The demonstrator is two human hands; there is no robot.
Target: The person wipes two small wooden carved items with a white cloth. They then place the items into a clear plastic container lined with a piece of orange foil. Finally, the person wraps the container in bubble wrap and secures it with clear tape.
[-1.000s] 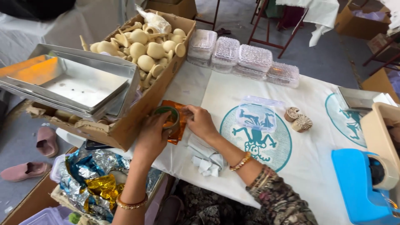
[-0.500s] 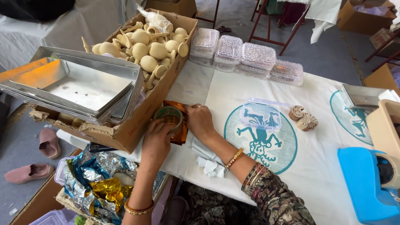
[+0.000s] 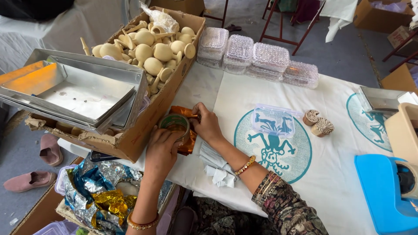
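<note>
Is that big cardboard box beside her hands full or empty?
Full. The cardboard box is open-topped and heaped with pale wooden pieces; metal trays rest across its near end.

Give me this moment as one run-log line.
left hand: gripping tape roll | right hand: pressing orange foil wrapper beside roll | site: white printed cloth, near cardboard box

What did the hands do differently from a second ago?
Very little. Both hands stayed on the roll of tape and the orange foil piece. The left hand still grips the roll from below, and the right hand keeps its fingers at the foil's edge. The box of wooden pieces, clear lid and two carved stamps did not move.
</note>
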